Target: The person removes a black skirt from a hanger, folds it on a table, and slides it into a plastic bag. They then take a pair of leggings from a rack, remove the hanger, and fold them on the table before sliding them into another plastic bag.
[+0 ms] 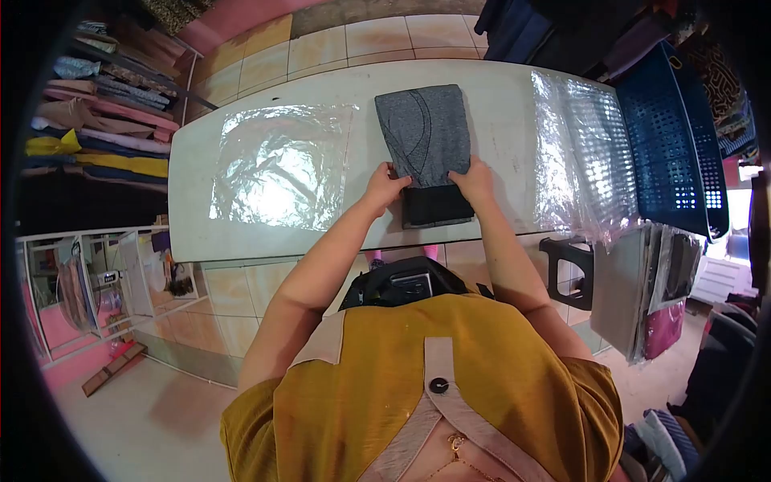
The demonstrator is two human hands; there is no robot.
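1. A white tabletop (498,104) stands in the middle of the room and catches bright light.
2. Beyond the tabletop, the floor (353,40) is laid with cream tiles edged in orange.
3. Left of the tabletop, shelves (104,120) hold stacks of folded cloth in pink, yellow and blue.
4. Right of the tabletop stands a blue perforated basket (671,136), with dark fabrics piled behind it.
5. Under the tabletop's near right edge sits a black plastic stool (572,269).
6. Near-left of the tabletop, a white rack (88,281) holds hanging items.

Bare table (498,104) lies open between the folded garment (426,136) and plastic bags (578,153); a plastic sheet (281,165) covers the left, a blue basket (662,136) blocks the right edge.
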